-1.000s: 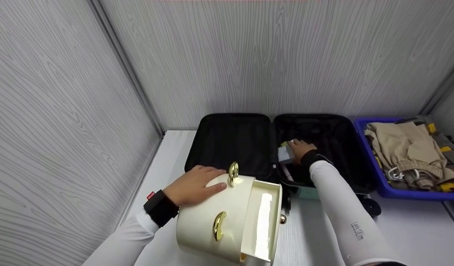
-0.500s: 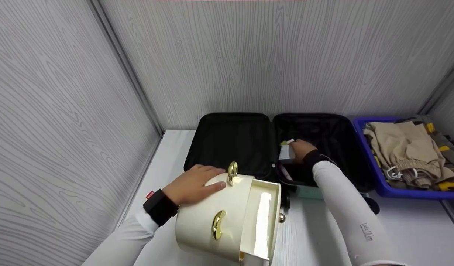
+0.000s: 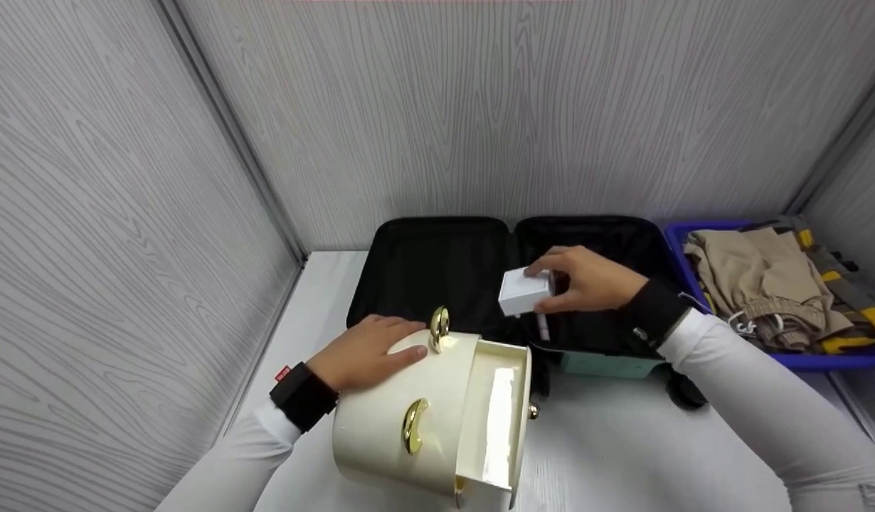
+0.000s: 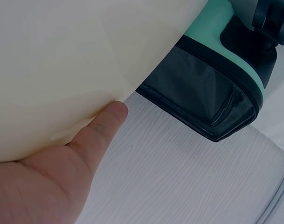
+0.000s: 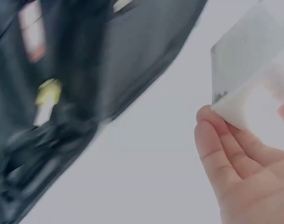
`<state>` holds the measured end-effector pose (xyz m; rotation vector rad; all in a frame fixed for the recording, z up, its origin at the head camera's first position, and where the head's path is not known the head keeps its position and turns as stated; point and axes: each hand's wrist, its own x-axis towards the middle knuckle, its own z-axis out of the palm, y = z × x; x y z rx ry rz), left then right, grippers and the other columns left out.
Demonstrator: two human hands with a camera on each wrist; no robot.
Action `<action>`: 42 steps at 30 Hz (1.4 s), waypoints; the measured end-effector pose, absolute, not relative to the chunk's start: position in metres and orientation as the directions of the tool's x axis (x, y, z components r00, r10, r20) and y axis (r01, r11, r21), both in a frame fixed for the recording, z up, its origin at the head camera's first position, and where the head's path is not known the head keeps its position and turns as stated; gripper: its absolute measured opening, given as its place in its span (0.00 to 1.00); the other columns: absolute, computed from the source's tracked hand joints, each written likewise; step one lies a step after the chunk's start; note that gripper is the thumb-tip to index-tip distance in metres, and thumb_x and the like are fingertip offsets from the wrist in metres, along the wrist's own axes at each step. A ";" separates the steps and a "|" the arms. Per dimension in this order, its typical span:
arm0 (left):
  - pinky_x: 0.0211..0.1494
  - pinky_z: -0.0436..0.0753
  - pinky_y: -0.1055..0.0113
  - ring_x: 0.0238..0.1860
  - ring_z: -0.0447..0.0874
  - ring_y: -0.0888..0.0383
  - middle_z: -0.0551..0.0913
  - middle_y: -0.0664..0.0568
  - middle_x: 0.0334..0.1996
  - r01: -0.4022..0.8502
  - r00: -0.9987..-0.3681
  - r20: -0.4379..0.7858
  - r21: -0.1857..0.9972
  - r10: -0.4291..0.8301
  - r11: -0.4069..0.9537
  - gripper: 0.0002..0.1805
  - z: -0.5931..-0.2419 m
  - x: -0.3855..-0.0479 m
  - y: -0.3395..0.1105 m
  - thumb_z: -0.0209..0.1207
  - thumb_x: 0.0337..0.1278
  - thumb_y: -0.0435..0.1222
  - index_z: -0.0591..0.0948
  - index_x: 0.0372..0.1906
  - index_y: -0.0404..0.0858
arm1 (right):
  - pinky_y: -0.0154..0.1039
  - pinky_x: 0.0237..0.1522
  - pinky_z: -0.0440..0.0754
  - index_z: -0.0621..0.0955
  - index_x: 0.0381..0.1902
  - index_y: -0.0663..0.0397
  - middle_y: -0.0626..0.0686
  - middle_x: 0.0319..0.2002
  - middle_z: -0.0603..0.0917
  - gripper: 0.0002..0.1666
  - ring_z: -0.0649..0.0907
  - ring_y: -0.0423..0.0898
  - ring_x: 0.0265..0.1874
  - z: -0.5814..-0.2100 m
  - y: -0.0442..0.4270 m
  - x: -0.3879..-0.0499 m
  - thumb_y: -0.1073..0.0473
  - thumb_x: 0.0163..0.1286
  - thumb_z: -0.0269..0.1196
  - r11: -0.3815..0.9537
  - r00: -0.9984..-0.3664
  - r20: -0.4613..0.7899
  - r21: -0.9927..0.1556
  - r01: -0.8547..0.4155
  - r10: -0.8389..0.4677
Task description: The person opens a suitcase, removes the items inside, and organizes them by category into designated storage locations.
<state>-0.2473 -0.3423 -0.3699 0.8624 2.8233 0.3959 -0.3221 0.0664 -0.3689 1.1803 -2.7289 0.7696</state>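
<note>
My left hand rests with extended fingers on a cream rounded storage box with gold handles. The box's drawer is pulled out on the right, and its inside shows bright reflections. In the left wrist view a fingertip of the left hand touches the cream wall of the box. Above the open black-lined suitcase, my right hand grips a small white box between thumb and fingers. The right wrist view shows that white box against the fingers too.
A pinkish tube lies in the suitcase's right half. A small yellow-topped item also lies inside, blurred. The blue bin at the right holds folded beige trousers and other clothes. Grey wood-patterned walls stand behind and at the left.
My right hand has lifted the white box out of the suitcase's right half and carried it up and left. My left hand stays on the storage box.
</note>
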 end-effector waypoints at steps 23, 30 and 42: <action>0.81 0.69 0.38 0.77 0.72 0.35 0.79 0.43 0.75 0.535 -0.816 -0.057 0.301 0.575 0.789 0.36 -0.369 -0.254 -0.340 0.49 0.83 0.62 0.76 0.79 0.44 | 0.45 0.35 0.83 0.77 0.45 0.51 0.47 0.35 0.85 0.33 0.83 0.45 0.31 -0.375 -0.032 -0.198 0.46 0.47 0.81 0.601 -0.640 0.235 -0.220 -0.768 -0.732; 0.81 0.70 0.39 0.77 0.73 0.36 0.80 0.44 0.74 0.529 -0.821 -0.054 0.304 0.569 0.792 0.36 -0.370 -0.255 -0.339 0.49 0.82 0.63 0.77 0.78 0.45 | 0.40 0.26 0.76 0.74 0.31 0.49 0.45 0.29 0.78 0.31 0.76 0.43 0.25 -0.375 -0.046 -0.190 0.51 0.38 0.84 0.663 -0.687 0.209 -0.182 -0.727 -0.696; 0.81 0.70 0.38 0.77 0.73 0.37 0.81 0.45 0.73 0.508 -0.833 -0.053 0.326 0.551 0.798 0.36 -0.373 -0.256 -0.342 0.50 0.81 0.64 0.78 0.78 0.47 | 0.43 0.42 0.85 0.79 0.26 0.48 0.46 0.35 0.85 0.27 0.85 0.46 0.37 -0.379 -0.041 -0.197 0.39 0.55 0.83 0.614 -0.642 0.250 -0.189 -0.766 -0.725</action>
